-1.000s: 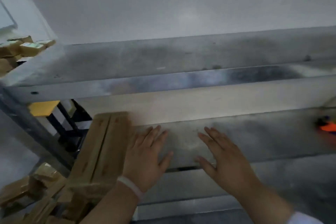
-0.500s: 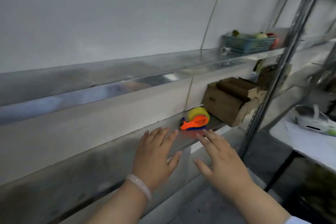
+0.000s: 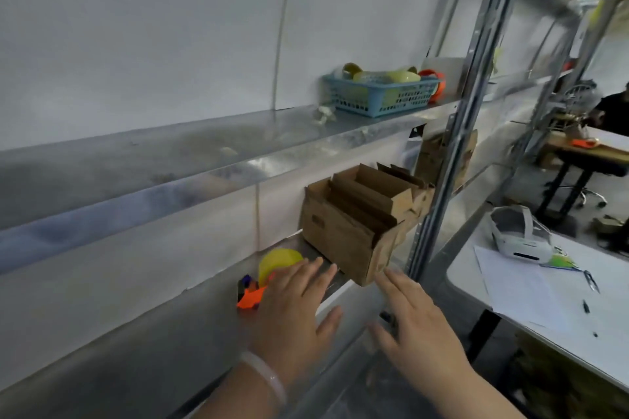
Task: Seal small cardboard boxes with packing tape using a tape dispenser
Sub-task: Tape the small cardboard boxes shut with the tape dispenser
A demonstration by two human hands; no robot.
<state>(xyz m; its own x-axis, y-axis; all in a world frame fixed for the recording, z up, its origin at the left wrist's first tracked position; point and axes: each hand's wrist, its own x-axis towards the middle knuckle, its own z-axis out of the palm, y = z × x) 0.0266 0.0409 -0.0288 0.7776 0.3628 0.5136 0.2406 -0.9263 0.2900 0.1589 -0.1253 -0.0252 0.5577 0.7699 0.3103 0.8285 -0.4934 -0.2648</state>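
An orange tape dispenser (image 3: 250, 298) with a yellow tape roll (image 3: 277, 262) lies on the lower metal shelf (image 3: 136, 343). My left hand (image 3: 294, 313) reaches over it with fingers straight, hiding its right part; whether it touches is unclear. To the right, a stack of open cardboard boxes (image 3: 357, 228) stands on the same shelf, by the upright post. My right hand (image 3: 415, 326) is stretched out flat just below the boxes' near corner, holding nothing.
A blue basket (image 3: 381, 95) with tape rolls sits on the upper shelf. A metal shelf post (image 3: 452, 153) rises right of the boxes. A white table (image 3: 551, 296) at right carries a headset, papers and pens. A person sits at a far desk.
The view has swung right along the shelf. Both hands travelled right; the left one now reaches over the tape dispenser and the right one is near the boxes.
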